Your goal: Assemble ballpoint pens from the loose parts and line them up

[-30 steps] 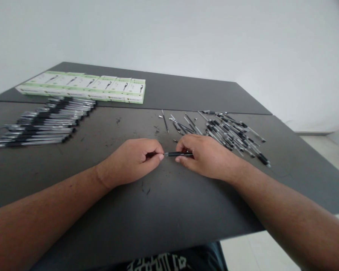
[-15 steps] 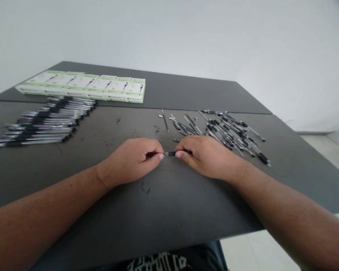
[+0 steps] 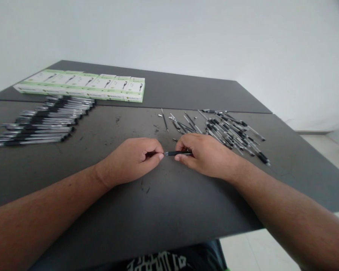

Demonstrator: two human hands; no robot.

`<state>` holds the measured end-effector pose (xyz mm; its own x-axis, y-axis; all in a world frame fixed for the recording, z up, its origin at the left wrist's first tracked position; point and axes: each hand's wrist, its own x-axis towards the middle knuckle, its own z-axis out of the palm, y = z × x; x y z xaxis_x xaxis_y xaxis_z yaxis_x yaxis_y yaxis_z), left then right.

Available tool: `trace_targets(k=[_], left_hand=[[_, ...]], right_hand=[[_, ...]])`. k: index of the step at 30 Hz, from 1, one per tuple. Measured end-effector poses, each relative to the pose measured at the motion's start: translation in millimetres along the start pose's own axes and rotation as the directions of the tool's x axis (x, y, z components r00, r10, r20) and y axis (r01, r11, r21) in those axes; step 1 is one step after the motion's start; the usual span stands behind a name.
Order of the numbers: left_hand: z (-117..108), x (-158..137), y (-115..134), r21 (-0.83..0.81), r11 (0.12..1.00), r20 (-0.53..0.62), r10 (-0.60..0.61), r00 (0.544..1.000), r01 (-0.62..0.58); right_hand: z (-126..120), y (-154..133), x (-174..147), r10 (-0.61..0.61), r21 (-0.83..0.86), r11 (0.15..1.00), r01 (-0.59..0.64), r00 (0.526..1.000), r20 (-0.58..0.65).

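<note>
A thin pen (image 3: 171, 153) with a black grip and a clear section lies level between my two hands, just above or on the table. My left hand (image 3: 135, 156) is closed in a pinch on its left end, thumb against index finger. Curled loosely around the right part of the pen is my right hand (image 3: 207, 154), with thumb and index finger on either side of the black section. The pen's far right end is hidden in the palm. Beyond the right hand lie loose pen parts (image 3: 183, 126), including thin refills and small metal tips.
To the right, a jumbled pile of clear and black pen barrels (image 3: 234, 133) spreads out. At left, a row of pens (image 3: 45, 120) lies side by side. White-and-green boxes (image 3: 81, 86) line the back left of the grey table (image 3: 158, 210). Small dark scraps dot its surface.
My right thumb and index finger have parted slightly, so more of the pen's black section shows. The left hand stays in place.
</note>
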<state>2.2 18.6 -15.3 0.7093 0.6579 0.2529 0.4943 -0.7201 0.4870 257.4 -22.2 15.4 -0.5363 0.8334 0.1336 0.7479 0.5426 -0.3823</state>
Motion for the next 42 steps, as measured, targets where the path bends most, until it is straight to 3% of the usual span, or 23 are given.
trace_targets(k=[4, 9, 14, 20, 25, 29, 36, 42], left_hand=[[0.4, 0.3, 0.4, -0.004, 1.0, -0.005, 0.001, 1.0, -0.001], [-0.6, 0.1, 1.0, 0.002, 1.0, -0.002, 0.008, 1.0, -0.008], [0.1, 0.6, 0.4, 0.004, 1.0, -0.003, 0.017, 1.0, -0.017], [-0.4, 0.1, 1.1, -0.001, 1.0, 0.004, 0.004, 1.0, -0.004], [-0.4, 0.0, 0.9, -0.002, 1.0, -0.002, 0.0, 1.0, 0.0], [-1.1, 0.7, 1.1, 0.003, 1.0, 0.01, -0.002, 1.0, 0.002], [-1.0, -0.2, 0.0, -0.002, 1.0, 0.005, -0.013, 1.0, 0.013], [-1.0, 0.5, 0.8, 0.0, 1.0, 0.017, -0.003, 1.0, 0.003]], right_hand=[[-0.1, -0.1, 0.3, -0.062, -0.012, 0.998, 0.062, 0.997, 0.045], [0.7, 1.1, -0.1, -0.007, 0.003, 1.0, 0.007, 1.0, -0.001], [0.4, 0.2, 0.6, -0.063, -0.019, 0.998, 0.064, 0.996, 0.057], [0.2, -0.4, 0.4, 0.005, -0.014, 1.0, -0.005, 1.0, 0.007], [0.6, 0.6, 0.1, -0.075, -0.017, 0.997, 0.076, 0.996, 0.048], [-0.3, 1.1, -0.3, -0.017, 0.002, 1.0, 0.017, 1.0, -0.018], [-1.6, 0.2, 0.1, -0.06, -0.023, 0.998, 0.061, 0.997, 0.049], [-2.1, -0.2, 0.5, 0.005, -0.016, 1.0, -0.005, 1.0, 0.018]])
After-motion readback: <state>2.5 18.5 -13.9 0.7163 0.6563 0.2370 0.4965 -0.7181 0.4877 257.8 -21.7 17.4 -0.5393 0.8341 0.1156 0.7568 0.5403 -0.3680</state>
